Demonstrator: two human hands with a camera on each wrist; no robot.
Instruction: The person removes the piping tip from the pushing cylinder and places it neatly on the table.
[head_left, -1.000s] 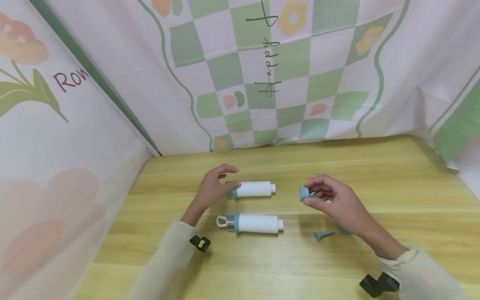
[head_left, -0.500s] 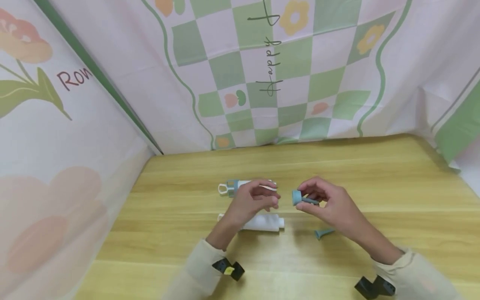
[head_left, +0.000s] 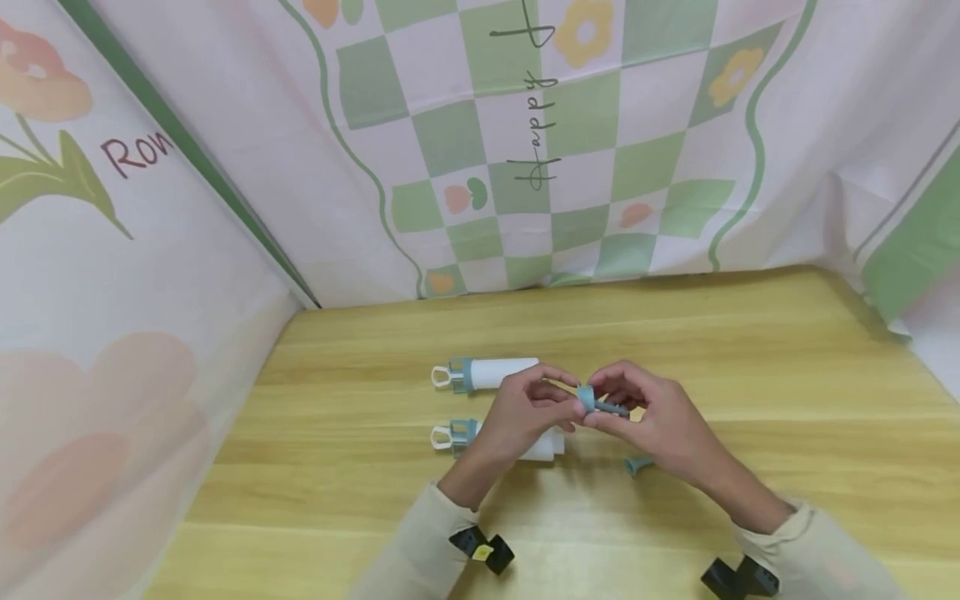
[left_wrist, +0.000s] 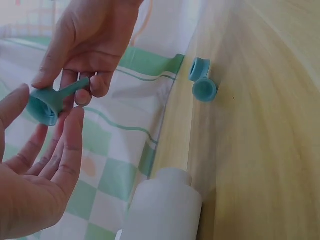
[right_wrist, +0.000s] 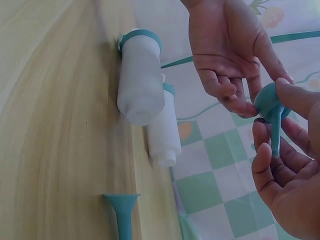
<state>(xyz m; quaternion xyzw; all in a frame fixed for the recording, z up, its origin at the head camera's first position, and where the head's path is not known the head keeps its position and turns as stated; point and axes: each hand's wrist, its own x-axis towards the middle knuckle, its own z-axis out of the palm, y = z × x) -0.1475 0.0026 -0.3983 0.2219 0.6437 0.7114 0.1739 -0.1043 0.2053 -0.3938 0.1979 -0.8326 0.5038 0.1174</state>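
Note:
My right hand [head_left: 667, 421] holds a small teal nozzle [head_left: 586, 398] with a flared, cup-like head and thin stem, clear above the table. Its thumb lies on the head, and its fingers curl round the stem in the right wrist view. My left hand [head_left: 528, 408] pinches the head's wide rim with thumb and fingertips from the other side. Beneath and left of the hands lie two white cylinders, the far one [head_left: 502, 372] and the near one [head_left: 542, 450]. Each has a teal slotted collar and a white loop; my left hand partly hides the near one.
Another teal funnel-shaped nozzle [head_left: 637, 464] lies on the wooden table [head_left: 360, 500] below my right hand. Beside it, a short teal ring [left_wrist: 200, 69] shows in the left wrist view. A patterned cloth [head_left: 585, 183] hangs along the table's back edge.
My left hand has moved right from the far cylinder, leaving it on the table, and has come to the nozzle's rim. My right hand has brought the nozzle slightly left.

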